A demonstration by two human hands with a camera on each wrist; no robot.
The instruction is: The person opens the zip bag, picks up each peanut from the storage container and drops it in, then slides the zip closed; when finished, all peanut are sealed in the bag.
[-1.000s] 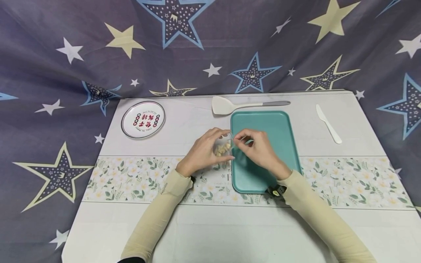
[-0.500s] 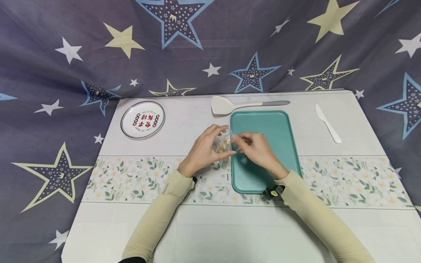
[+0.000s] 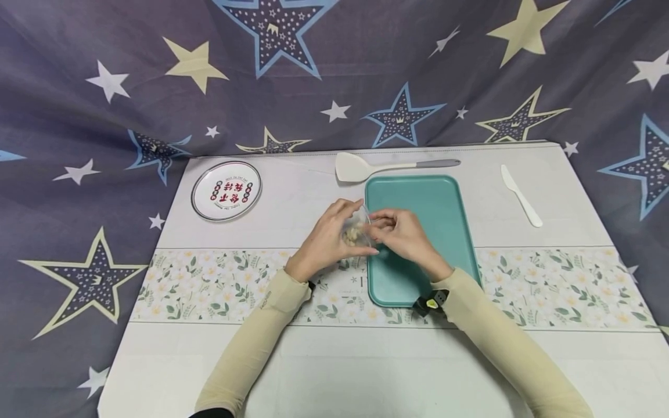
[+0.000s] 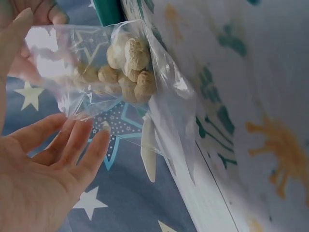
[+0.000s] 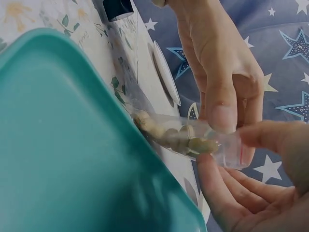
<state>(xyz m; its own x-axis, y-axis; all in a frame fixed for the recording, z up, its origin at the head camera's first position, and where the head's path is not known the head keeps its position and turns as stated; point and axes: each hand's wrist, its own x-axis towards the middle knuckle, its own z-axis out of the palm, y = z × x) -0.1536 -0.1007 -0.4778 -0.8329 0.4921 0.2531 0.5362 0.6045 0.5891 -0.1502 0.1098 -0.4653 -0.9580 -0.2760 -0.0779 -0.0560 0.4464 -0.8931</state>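
A clear zip bag [image 4: 91, 48] with several shelled-looking lumps, unshelled peanuts [image 4: 137, 87], is held up beside the tray's left edge. My left hand [image 3: 328, 235] grips the bag from the left, thumb below and fingers above in the head view. In the left wrist view its fingertips lie along the bag's edge. The right hand [image 3: 405, 235] pinches at the bag's mouth with thumb and forefinger, as the right wrist view shows. A red line [image 5: 242, 152] marks the mouth end there. The right fingers partly cover the bag in the head view.
A teal tray [image 3: 428, 194] lies under the right hand. Behind it is a white spatula [image 3: 352, 168] with a grey handle end. A round plate [image 3: 204, 200] with red lettering sits at the back left, and a white plastic knife [image 3: 524, 200] at the right.
My right hand has shifted slightly left, its fingertips now farther over the bag's mouth. The left hand still holds the bag, having moved a little right.
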